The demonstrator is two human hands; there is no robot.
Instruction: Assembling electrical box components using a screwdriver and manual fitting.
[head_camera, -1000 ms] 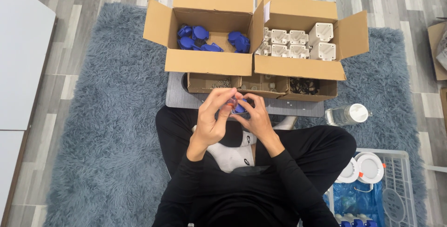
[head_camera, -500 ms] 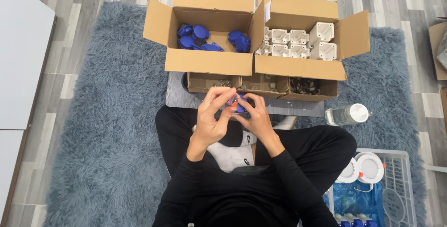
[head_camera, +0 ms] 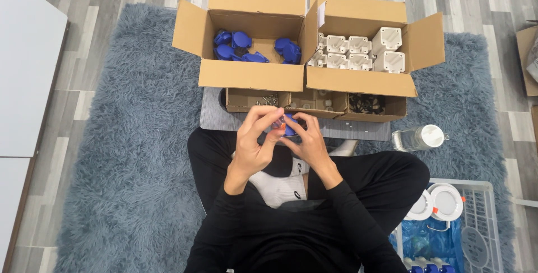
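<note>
My left hand (head_camera: 255,141) and my right hand (head_camera: 305,141) meet in front of me above my crossed legs, both gripping a small blue plastic part (head_camera: 289,124) between the fingertips. Only a sliver of the part shows between the fingers. Beyond the hands stands an open cardboard box (head_camera: 246,74) holding several blue parts (head_camera: 241,46). Next to it, on the right, a second open cardboard box (head_camera: 358,82) holds several white plastic housings (head_camera: 358,49).
Three small cardboard trays (head_camera: 314,102) with screws and small pieces sit on a grey board (head_camera: 216,119) before the boxes. A clear bottle (head_camera: 417,137) lies to the right. A white wire basket (head_camera: 476,228) with white discs stands at lower right. A white tabletop (head_camera: 25,66) is at left.
Both hands stay in the same place; the fingers have shifted slightly around the blue part.
</note>
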